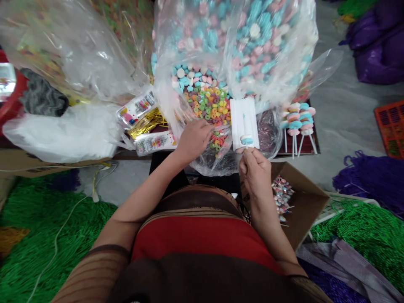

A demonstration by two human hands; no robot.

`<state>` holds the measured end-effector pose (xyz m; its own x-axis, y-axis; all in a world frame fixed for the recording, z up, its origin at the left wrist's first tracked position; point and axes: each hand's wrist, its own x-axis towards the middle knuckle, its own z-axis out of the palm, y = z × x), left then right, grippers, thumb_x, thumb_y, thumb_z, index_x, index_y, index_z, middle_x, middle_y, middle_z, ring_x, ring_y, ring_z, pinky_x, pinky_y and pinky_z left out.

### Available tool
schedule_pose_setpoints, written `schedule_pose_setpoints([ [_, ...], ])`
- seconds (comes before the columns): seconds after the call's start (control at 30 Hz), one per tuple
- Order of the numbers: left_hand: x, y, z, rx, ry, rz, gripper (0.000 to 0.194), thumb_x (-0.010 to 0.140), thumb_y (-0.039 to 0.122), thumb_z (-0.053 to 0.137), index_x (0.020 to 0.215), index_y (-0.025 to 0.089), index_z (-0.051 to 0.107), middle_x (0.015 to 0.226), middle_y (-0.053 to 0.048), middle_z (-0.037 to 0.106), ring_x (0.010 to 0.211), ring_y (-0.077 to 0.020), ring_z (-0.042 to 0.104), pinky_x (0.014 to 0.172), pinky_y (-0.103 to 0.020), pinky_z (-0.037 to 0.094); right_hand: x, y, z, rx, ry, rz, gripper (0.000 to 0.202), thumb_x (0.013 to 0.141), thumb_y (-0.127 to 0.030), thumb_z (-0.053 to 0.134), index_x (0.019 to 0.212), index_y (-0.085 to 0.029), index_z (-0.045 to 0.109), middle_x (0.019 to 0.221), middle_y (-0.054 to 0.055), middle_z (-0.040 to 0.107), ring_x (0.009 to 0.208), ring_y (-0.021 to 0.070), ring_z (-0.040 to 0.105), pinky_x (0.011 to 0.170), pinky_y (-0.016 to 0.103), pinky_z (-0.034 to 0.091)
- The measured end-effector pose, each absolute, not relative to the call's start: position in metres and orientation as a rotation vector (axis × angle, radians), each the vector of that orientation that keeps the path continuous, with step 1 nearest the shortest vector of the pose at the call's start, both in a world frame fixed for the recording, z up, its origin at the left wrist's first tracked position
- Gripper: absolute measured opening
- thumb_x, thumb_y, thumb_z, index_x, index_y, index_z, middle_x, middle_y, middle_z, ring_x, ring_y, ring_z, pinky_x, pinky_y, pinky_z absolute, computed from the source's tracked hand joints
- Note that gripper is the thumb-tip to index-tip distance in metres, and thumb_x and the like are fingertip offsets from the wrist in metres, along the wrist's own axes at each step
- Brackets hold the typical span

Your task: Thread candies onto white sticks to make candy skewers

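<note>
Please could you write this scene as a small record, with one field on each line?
Left hand: at the ring candies; whether it grips one is unclear
Right hand: pinches a stick bearing white and blue candy
Behind that candy: white stack, material unclear
Back: large clear bag of pink, blue and white candies
Far right of table: loaded candy sticks
Left of ring candies: gold ties between printed packs
Beside right forearm: open cardboard box with small colourful items inside
</note>
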<state>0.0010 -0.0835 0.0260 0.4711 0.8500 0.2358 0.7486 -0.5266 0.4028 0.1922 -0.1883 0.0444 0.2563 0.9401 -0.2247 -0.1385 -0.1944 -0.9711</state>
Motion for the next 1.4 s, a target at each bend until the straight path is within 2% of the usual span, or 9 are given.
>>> schedule_pose_setpoints([
  [0.1, -0.001, -0.056, 0.015, 2.411, 1.431, 0.764, 0.03, 0.104, 0.032, 0.047, 0.097, 0.02, 0.074, 0.096, -0.012, 0.069, 0.108, -0.031, 0.063, 0.102, -0.046, 0.047, 0.19, -0.189, 0.043, -1.388, -0.818, 1.219, 0.03, 0.09, -0.051, 0.07, 0.086, -0.021, 0.068, 0.045, -0.012, 0.037, 0.039, 0.0076, 0.025, 0.041, 0.024, 0.017],
  [0.23, 0.002, -0.026, -0.001, 2.296, 1.418, 0.93, 0.025, 0.1, 0.041, 0.057, 0.096, 0.02, 0.071, 0.098, -0.013, 0.067, 0.12, -0.0354, 0.06, 0.11, -0.051, 0.044, 0.19, -0.191, 0.038, -1.375, -0.844, 1.227, 0.03, 0.092, -0.051, 0.069, 0.088, -0.021, 0.069, 0.046, -0.011, 0.038, 0.041, 0.0076, 0.027, 0.043, 0.024, 0.019],
  [0.4, 0.006, -0.017, -0.006, 2.275, 1.454, 0.904, 0.018, 0.097, 0.033, 0.06, 0.093, 0.017, 0.068, 0.099, -0.014, 0.065, 0.122, -0.0378, 0.059, 0.113, -0.057, 0.041, 0.189, -0.194, 0.032, -1.361, -0.865, 1.251, 0.031, 0.094, -0.051, 0.067, 0.091, -0.021, 0.07, 0.048, -0.011, 0.037, 0.042, 0.0076, 0.027, 0.044, 0.024, 0.02],
  [0.5, 0.001, -0.022, -0.006, 2.334, 1.453, 0.854, 0.017, 0.096, 0.031, 0.061, 0.087, 0.017, 0.066, 0.1, -0.014, 0.066, 0.12, -0.0372, 0.06, 0.113, -0.056, 0.042, 0.189, -0.194, 0.03, -1.379, -0.874, 1.256, 0.031, 0.094, -0.052, 0.066, 0.09, -0.022, 0.07, 0.049, -0.011, 0.036, 0.043, 0.0081, 0.027, 0.044, 0.024, 0.019],
  [0.67, -0.011, -0.037, 0.002, 2.292, 1.509, 0.854, 0.012, 0.093, 0.029, 0.063, 0.085, 0.02, 0.064, 0.097, -0.012, 0.07, 0.108, -0.031, 0.066, 0.104, -0.046, 0.051, 0.187, -0.196, 0.029, -1.377, -0.9, 1.268, 0.031, 0.096, -0.051, 0.064, 0.09, -0.021, 0.071, 0.05, -0.01, 0.037, 0.044, 0.0084, 0.028, 0.045, 0.024, 0.02],
  [0.87, -0.007, -0.057, 0.019, 1.653, 1.324, 1.092, 0.013, 0.098, 0.034, 0.059, 0.095, 0.022, 0.064, 0.089, -0.002, 0.074, 0.084, -0.0162, 0.072, 0.074, -0.028, 0.058, 0.171, -0.194, 0.041, -1.365, -1.099, 1.376, 0.034, 0.095, -0.054, 0.064, 0.089, -0.021, 0.072, 0.05, -0.009, 0.04, 0.045, 0.0092, 0.033, 0.047, 0.025, 0.025],
  [0.97, 0.0, -0.065, 0.018, 1.445, 1.209, 1.099, 0.013, 0.098, 0.035, 0.061, 0.096, 0.022, 0.064, 0.089, -0.001, 0.074, 0.08, -0.0135, 0.073, 0.069, -0.025, 0.057, 0.166, -0.191, 0.043, -1.374, -1.134, 1.366, 0.034, 0.095, -0.054, 0.063, 0.09, -0.022, 0.072, 0.051, -0.009, 0.039, 0.046, 0.0095, 0.034, 0.048, 0.025, 0.026],
  [1.2, 0.002, -0.079, 0.02, 1.621, 1.177, 1.153, 0.017, 0.102, 0.036, 0.056, 0.098, 0.022, 0.065, 0.093, -0.002, 0.075, 0.08, -0.0129, 0.071, 0.076, -0.028, 0.058, 0.167, -0.191, 0.039, -1.401, -1.095, 1.354, 0.034, 0.095, -0.053, 0.063, 0.09, -0.021, 0.072, 0.051, -0.009, 0.038, 0.045, 0.0093, 0.035, 0.048, 0.025, 0.026],
  [1.4, 0.011, -0.105, 0.031, 2.121, 1.136, 0.926, 0.022, 0.101, 0.034, 0.057, 0.107, 0.021, 0.074, 0.104, -0.007, 0.081, 0.102, -0.0191, 0.074, 0.094, -0.032, 0.057, 0.169, -0.19, 0.04, -1.381, -0.989, 1.396, 0.037, 0.094, -0.057, 0.065, 0.09, -0.02, 0.07, 0.048, -0.01, 0.037, 0.042, 0.0084, 0.03, 0.044, 0.024, 0.021],
])
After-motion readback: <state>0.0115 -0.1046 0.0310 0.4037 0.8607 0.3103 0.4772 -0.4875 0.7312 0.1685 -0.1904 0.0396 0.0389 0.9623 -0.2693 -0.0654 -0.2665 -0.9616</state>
